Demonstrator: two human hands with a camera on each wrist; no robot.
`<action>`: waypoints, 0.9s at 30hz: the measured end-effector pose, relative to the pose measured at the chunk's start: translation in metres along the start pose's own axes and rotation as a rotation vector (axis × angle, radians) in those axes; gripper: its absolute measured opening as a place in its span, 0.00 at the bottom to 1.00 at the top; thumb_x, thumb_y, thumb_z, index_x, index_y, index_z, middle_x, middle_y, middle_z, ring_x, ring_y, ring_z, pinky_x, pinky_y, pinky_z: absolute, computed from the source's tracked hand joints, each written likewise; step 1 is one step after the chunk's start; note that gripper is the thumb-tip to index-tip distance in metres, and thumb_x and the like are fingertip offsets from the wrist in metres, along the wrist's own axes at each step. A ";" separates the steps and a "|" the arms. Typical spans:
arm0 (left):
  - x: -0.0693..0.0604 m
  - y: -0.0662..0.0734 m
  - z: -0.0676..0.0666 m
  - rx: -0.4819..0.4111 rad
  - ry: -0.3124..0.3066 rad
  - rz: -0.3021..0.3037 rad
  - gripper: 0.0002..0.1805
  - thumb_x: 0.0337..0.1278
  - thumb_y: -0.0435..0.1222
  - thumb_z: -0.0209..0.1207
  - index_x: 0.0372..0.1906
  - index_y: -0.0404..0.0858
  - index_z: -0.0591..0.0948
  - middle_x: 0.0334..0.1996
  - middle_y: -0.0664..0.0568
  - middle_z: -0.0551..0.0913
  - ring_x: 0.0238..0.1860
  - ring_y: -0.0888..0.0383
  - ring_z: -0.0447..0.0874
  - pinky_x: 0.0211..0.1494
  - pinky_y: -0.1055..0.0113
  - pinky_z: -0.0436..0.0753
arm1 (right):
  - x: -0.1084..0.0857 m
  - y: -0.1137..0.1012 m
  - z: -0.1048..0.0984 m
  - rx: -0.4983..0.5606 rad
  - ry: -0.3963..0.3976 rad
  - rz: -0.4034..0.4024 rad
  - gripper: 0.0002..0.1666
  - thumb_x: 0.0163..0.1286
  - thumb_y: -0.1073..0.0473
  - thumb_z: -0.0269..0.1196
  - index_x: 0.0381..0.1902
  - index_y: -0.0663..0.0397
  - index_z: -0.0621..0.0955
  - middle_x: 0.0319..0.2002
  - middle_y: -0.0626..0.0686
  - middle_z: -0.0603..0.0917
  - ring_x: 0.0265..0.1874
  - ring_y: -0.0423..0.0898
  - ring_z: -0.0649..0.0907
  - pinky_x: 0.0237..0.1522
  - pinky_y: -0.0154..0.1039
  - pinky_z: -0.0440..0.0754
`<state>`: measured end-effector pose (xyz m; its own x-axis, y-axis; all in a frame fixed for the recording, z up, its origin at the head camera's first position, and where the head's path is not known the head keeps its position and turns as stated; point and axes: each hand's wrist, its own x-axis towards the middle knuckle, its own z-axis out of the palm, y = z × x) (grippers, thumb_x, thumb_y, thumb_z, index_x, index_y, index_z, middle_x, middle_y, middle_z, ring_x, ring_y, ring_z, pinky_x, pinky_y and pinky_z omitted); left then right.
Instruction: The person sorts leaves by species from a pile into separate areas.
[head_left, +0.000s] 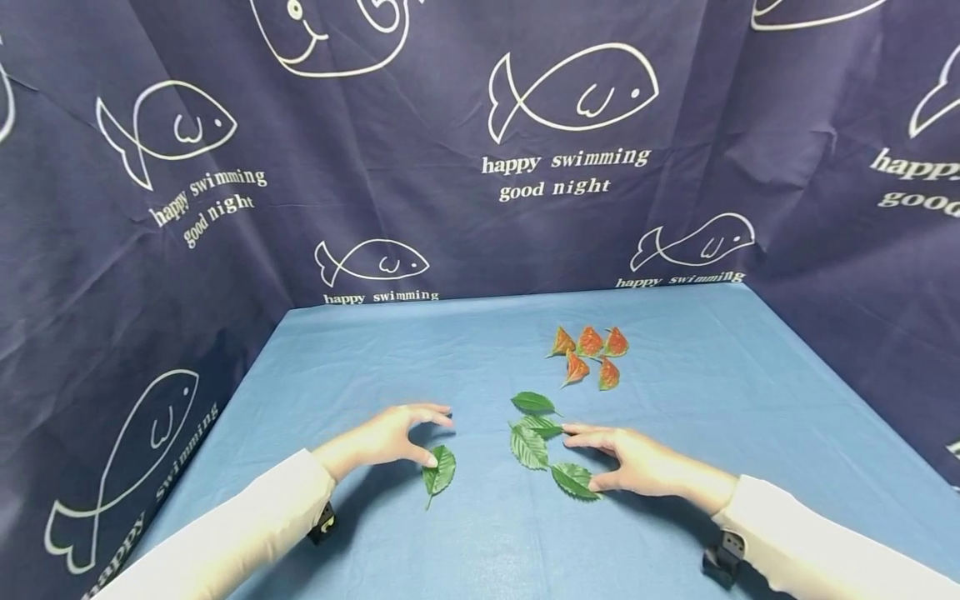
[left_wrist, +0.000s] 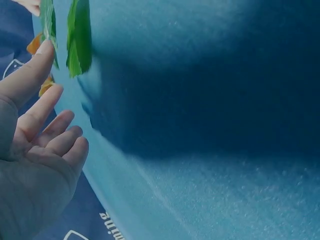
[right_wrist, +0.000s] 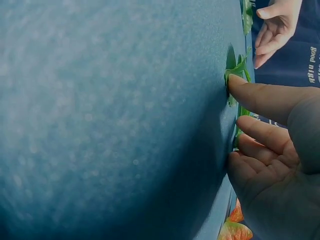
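In the head view my left hand (head_left: 390, 435) hovers with spread fingers, its thumb over the top of a single green leaf (head_left: 439, 471); whether it touches is unclear. My right hand (head_left: 637, 461) has its thumb at the right end of a green leaf (head_left: 574, 481), fingers extended toward a small group of green leaves (head_left: 529, 447). In the left wrist view the hand (left_wrist: 45, 145) is relaxed, holding nothing, near a green leaf (left_wrist: 79, 40). The right wrist view has the thumb of my hand (right_wrist: 275, 145) against a leaf (right_wrist: 236, 72).
Several orange-red leaves (head_left: 589, 341) lie in two rows farther back on the blue cloth (head_left: 360, 350). Another green leaf (head_left: 533, 402) is just behind the green group. Dark blue curtains (head_left: 450, 183) with white fish drawings stand behind and at both sides.
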<state>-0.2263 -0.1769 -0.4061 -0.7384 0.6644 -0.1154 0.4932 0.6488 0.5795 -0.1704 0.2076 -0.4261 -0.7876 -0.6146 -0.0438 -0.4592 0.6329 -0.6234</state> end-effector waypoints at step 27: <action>0.005 0.002 0.020 0.053 0.067 0.110 0.10 0.42 0.32 0.74 0.28 0.44 0.82 0.33 0.58 0.80 0.34 0.65 0.79 0.40 0.73 0.83 | -0.001 0.003 0.001 0.020 -0.004 -0.002 0.36 0.60 0.54 0.70 0.66 0.50 0.74 0.72 0.54 0.66 0.69 0.60 0.67 0.67 0.54 0.71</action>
<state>-0.2201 -0.1649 -0.4219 -0.7067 0.7075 0.0018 0.5953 0.5932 0.5419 -0.1706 0.2101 -0.4285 -0.7848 -0.6181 -0.0459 -0.4527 0.6222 -0.6387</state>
